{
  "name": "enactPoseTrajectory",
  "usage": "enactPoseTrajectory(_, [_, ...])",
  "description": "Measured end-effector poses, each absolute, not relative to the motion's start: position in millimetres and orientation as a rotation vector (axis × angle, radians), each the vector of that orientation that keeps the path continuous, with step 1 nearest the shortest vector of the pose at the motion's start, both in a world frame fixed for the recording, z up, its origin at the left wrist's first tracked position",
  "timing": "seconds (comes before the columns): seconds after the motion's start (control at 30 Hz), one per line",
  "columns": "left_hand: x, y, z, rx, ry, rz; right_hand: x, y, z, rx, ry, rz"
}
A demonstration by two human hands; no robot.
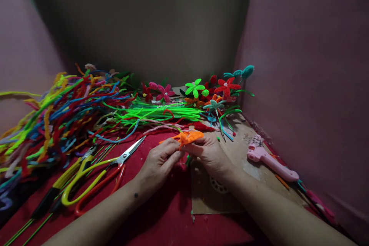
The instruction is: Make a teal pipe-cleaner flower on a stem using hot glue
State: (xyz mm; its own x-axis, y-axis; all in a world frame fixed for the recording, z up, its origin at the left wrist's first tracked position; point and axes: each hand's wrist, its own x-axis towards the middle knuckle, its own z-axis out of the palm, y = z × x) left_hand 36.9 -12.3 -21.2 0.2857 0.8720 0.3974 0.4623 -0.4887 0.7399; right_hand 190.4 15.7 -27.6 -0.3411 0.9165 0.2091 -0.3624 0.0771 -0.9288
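Between my hands, at the middle of the head view, is an orange pipe-cleaner flower (191, 136) with looped petals. My left hand (162, 158) pinches its near left side, thumb and fingers pressed together. From the right, my right hand (210, 157) grips the flower's lower edge, its fingers closed. A short green bit shows just under the fingers; whether it belongs to the flower I cannot tell. To the left of my left hand lie scissors (125, 156) with yellow and red handles, blades partly apart.
Loose coloured pipe cleaners (62, 111) heap at the left. Behind my hands lies a bundle of green pipe cleaners (161, 112), with finished flowers (194, 87) beyond. Yellow-handled pliers (67, 173) rest by the scissors. A pink glue gun (272, 161) lies on cardboard (201, 200) near the right wall.
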Motion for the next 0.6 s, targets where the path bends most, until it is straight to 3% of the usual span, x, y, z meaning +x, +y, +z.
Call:
enactPoseTrajectory(0.37, [35.6,-15.4,-22.7,2.234,1.239,1.288,188.5,11.9,-27.2,-0.547,-1.333,1.518])
enactPoseTrajectory(0.6, [34.1,-19.1,-18.9,2.300,1.229,1.275,192.3,11.6,-29.8,-0.571,-1.409,1.345])
